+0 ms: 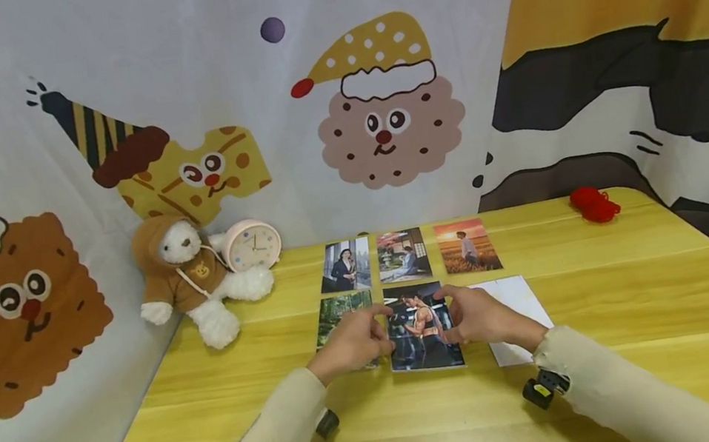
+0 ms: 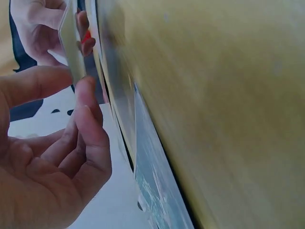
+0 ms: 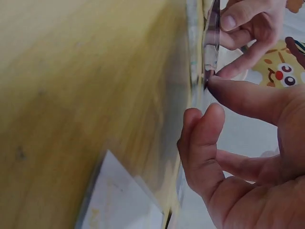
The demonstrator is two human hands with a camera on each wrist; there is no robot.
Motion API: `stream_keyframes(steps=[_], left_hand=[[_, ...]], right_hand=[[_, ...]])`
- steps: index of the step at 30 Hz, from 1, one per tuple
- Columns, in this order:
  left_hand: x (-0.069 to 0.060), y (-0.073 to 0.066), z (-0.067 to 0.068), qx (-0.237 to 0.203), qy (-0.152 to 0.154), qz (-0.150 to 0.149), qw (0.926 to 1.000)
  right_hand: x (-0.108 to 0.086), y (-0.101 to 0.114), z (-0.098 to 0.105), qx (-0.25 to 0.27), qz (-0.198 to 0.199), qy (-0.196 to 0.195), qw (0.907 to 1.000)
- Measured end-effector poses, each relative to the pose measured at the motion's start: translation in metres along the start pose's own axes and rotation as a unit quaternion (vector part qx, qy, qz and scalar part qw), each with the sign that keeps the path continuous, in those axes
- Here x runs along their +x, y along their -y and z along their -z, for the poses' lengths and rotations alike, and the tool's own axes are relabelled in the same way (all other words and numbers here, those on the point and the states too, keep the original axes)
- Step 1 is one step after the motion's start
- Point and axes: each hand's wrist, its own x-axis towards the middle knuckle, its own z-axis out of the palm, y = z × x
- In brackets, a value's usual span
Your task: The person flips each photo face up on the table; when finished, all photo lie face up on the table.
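Between the hands a photo card (image 1: 423, 343) shows a muscular figure in a white tank top with a dumbbell. My left hand (image 1: 352, 342) pinches its left edge; thumb and index finger meet on the card (image 2: 71, 43) in the left wrist view. On the opposite edge my right hand (image 1: 484, 317) grips it with thumb and fingers. Both wrist views show the card raised off the wood. A green forest card (image 1: 332, 315) lies partly hidden under the left hand. Beneath the right hand and wrist lies a white, blank-looking card (image 1: 520, 294).
Three cards form a back row: a suited figure (image 1: 345, 267), a garden scene (image 1: 403, 255) and a sunset field (image 1: 467, 245). A teddy bear (image 1: 184, 281) and a round clock (image 1: 252, 245) sit at the left. Red yarn (image 1: 594, 205) lies at the back right of the wooden table (image 1: 639, 288).
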Motion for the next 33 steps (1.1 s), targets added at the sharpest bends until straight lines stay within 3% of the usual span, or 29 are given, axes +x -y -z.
stream_keyframes(steps=[7, 16, 21, 29, 33], left_hand=[[0.007, -0.002, -0.002, 0.047, 0.025, 0.022, 0.9983], [0.019, -0.002, -0.002, 0.113, 0.037, 0.031, 0.9925], [0.02, -0.001, -0.002, 0.145, 0.044, 0.023, 0.9882], [0.027, 0.001, -0.001, 0.189, 0.03, -0.002, 0.9815], [0.029, 0.0, -0.002, 0.206, 0.033, 0.005, 0.978]], right_hand=[[0.005, 0.003, -0.004, -0.036, -0.027, 0.013, 0.9989], [0.019, 0.003, -0.004, -0.078, -0.023, 0.018, 0.9965], [0.025, 0.007, -0.007, -0.107, -0.03, 0.027, 0.9935], [0.032, 0.011, -0.01, -0.152, -0.019, 0.019, 0.988], [0.034, 0.011, -0.012, -0.167, -0.014, 0.02, 0.9856]])
